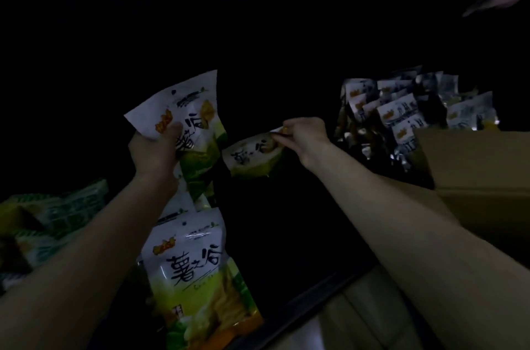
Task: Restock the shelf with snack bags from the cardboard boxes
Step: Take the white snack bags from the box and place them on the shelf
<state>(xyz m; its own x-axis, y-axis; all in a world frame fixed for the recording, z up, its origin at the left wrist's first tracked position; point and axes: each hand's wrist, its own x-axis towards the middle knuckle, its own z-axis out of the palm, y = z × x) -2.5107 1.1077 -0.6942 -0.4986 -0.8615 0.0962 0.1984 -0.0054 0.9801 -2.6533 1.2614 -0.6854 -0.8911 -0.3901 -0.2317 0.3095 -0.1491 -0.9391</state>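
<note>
Restocking is under way, judged partly done: very dim frame, shelf interior mostly black. Left hand (153, 150) grips a snack bag (187, 120) by its top corner, fingers curled round it, held up in front of the dark shelf. Right hand (304, 137) pinches the top edge of a second bag (252, 159), reaching it into the shelf space. More bags of the same kind (190, 269) lie below the left forearm, nearest the camera. A cardboard box (473, 166) at right is open, with a crowd of small packets (401, 111) behind it, so plenty appears left to place. Green packs (57, 212) sit at far left. Writing: bags read "薯之谷" in black brush script, orange logo above, unreadable; small print too blurred.
</note>
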